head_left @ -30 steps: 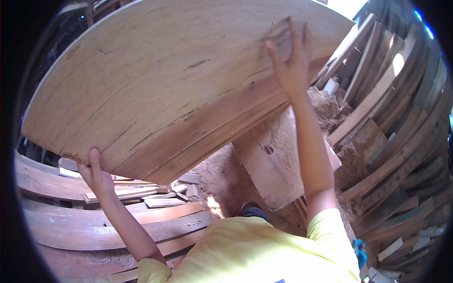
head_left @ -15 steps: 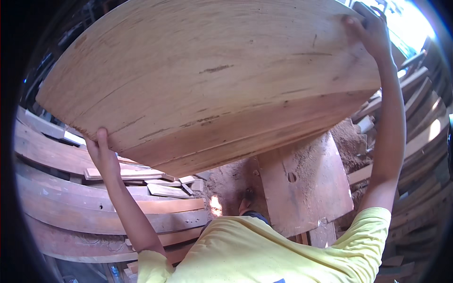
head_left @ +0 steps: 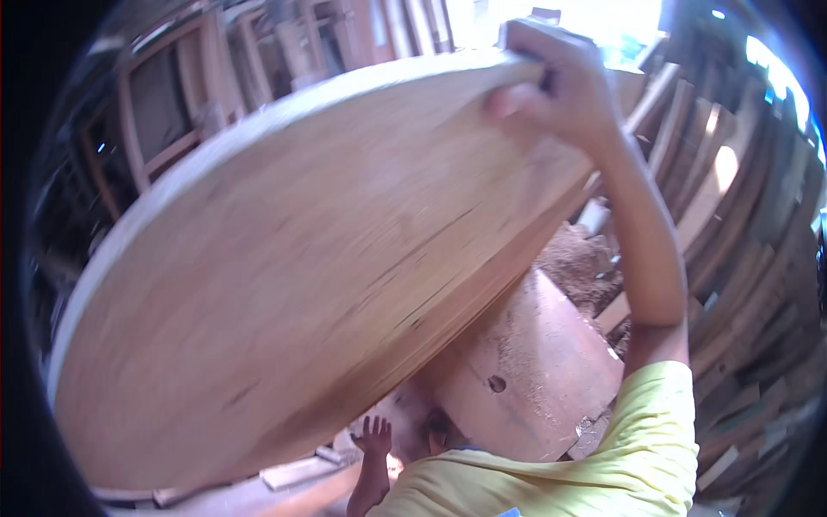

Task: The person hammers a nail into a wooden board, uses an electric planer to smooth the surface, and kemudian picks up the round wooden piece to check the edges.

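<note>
A large wooden panel with a curved far edge and dark grain streaks fills much of the view, tilted down to the left. My right hand is closed over its upper right edge, thumb on the face toward me; motion blurs it a little. Below the panel's lower edge is my left hand, fingers spread and pointing up, holding nothing. Whether its fingertips touch the wood I cannot tell.
A flat board with a round hole lies below, dusted with sawdust. More sawdust is heaped beyond it. Long planks crowd the right side. Wooden frames stand at the back left, and offcuts lie at lower left.
My left hand has let go of the panel's lower left edge and moved right, close to my body. The panel has swung, its left end dropping. My right hand still grips it.
</note>
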`<action>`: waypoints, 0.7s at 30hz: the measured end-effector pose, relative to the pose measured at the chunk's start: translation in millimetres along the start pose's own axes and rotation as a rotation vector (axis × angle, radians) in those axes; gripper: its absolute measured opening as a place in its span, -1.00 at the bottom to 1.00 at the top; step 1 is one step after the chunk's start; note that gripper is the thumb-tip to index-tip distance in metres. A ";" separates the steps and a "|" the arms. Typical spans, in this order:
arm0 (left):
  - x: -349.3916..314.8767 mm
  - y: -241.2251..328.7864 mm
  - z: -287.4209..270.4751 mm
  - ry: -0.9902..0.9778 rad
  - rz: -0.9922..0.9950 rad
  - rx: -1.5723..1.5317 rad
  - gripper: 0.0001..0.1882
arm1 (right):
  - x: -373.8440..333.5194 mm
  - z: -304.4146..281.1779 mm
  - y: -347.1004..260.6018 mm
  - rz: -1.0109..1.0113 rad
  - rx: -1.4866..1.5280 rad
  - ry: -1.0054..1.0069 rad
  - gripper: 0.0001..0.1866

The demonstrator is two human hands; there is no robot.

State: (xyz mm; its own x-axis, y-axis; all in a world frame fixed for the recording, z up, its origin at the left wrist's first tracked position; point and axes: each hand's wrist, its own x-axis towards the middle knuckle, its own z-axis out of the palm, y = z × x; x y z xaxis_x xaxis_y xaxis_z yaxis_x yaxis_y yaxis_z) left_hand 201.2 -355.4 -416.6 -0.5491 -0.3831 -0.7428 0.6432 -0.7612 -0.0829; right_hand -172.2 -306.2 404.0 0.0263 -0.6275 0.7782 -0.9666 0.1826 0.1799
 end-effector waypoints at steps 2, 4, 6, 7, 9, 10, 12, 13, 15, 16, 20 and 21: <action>26.3 -24.1 48.9 0.071 -0.084 -0.217 0.12 | -11.5 -12.8 2.0 -0.015 -0.045 -0.014 0.06; 28.8 -36.3 69.0 0.185 -0.076 -0.271 0.09 | -24.0 -27.4 7.8 -0.028 -0.116 0.020 0.07; 30.0 -29.5 82.9 0.190 -0.080 -0.231 0.09 | -26.1 -38.2 9.3 -0.101 -0.152 0.111 0.08; 28.7 -26.4 87.1 0.171 -0.083 -0.193 0.09 | -25.8 -45.8 11.4 -0.169 -0.162 0.167 0.07; 32.9 -29.3 95.8 0.149 -0.109 -0.134 0.09 | -25.5 -52.2 20.2 -0.277 -0.184 0.235 0.08; 34.6 -30.1 100.1 0.141 -0.122 -0.114 0.09 | -28.3 -58.5 21.3 -0.224 -0.156 0.209 0.05; 35.3 -22.6 103.4 0.138 -0.120 -0.086 0.09 | -34.2 -61.4 18.3 -0.131 -0.063 0.155 0.00; 35.4 -19.8 103.3 0.136 -0.127 -0.070 0.09 | -34.2 -65.4 20.5 -0.123 -0.063 0.150 0.01; 33.6 -9.1 104.8 0.120 -0.131 -0.026 0.09 | -33.8 -78.7 19.2 -0.084 -0.112 0.110 0.02; 33.2 -5.9 105.9 0.100 -0.129 0.000 0.09 | -29.5 -86.0 17.3 -0.074 -0.141 0.093 0.03; 18.6 35.1 90.5 0.059 -0.108 0.127 0.08 | 2.2 -100.9 -17.2 0.152 -0.271 -0.030 0.01; 15.4 44.1 86.1 0.047 -0.104 0.165 0.08 | 12.1 -96.5 -13.6 0.069 -0.345 0.119 -0.01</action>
State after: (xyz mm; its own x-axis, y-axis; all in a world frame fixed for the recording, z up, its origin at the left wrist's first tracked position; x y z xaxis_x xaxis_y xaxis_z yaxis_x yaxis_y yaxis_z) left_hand 175.1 -439.9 -374.4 -0.5795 -0.2762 -0.7667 0.4861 -0.8723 -0.0532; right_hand -134.1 -243.3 469.0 0.0132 -0.5164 0.8563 -0.8246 0.4788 0.3014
